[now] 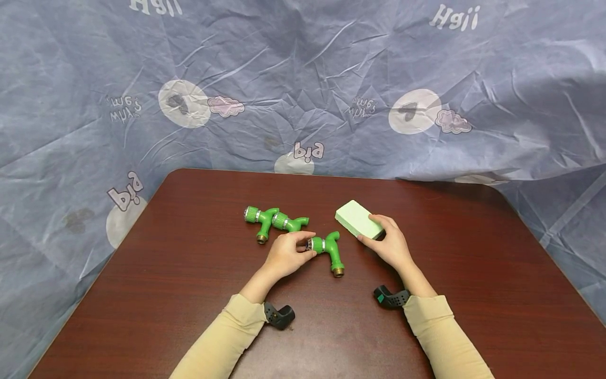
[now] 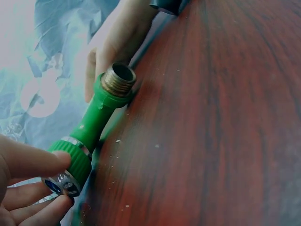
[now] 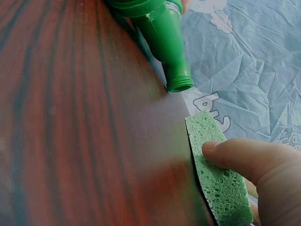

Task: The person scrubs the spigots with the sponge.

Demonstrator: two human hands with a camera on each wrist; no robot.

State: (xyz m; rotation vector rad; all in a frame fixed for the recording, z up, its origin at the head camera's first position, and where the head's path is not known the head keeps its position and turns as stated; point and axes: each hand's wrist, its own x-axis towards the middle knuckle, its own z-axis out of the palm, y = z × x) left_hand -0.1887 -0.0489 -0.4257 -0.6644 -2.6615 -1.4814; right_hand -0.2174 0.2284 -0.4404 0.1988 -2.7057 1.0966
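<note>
My left hand [image 1: 286,255] pinches a green plastic tap [image 1: 333,251] by its ribbed knob end, thumb and fingers on either side of the knob. In the left wrist view the threaded brass inlet of this tap [image 2: 106,101] points up toward the camera. To the right, my right hand [image 1: 392,245] grips a light green sponge [image 1: 358,218] at its near right end. The thumb presses on the porous side of the sponge [image 3: 216,188] in the right wrist view. The spout of the held tap [image 3: 164,42] shows above it there.
Two more green taps lie behind my left hand: one farther left [image 1: 262,223] and another [image 1: 291,222] partly hidden by the hand. All are on a dark red-brown wooden table [image 1: 450,252]. A wrinkled blue-grey printed cloth [image 1: 303,95] hangs behind the table and at its sides.
</note>
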